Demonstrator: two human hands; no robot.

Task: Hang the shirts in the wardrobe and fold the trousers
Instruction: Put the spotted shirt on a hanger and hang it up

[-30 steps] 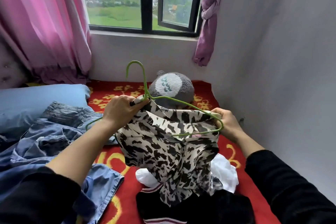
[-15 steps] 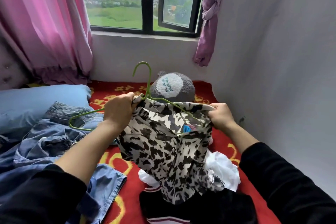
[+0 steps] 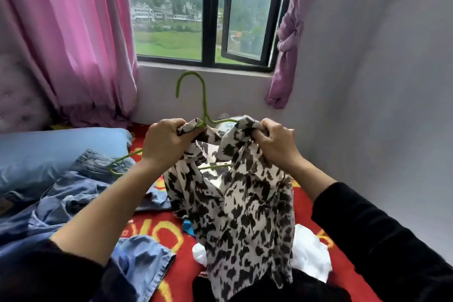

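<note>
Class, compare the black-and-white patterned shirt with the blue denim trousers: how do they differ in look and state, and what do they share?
The patterned shirt is cream with dark blotches; the denim trousers are plain blue. The left hand and right hand grip the shirt and hold it up; the trousers lie crumpled on the bed. A green hanger is threaded into the shirt, not the trousers. Both are rumpled cloth.

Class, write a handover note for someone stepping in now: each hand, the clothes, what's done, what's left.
Left hand grips the patterned shirt at the neck of the green hanger; right hand bunches the shirt over the hanger's right end.
Done: shirt partly on; hanger's left end uncovered.
Unfolded jeans lie on the bed, left side.
Left: seat shirt, hang it, fold jeans.
</note>
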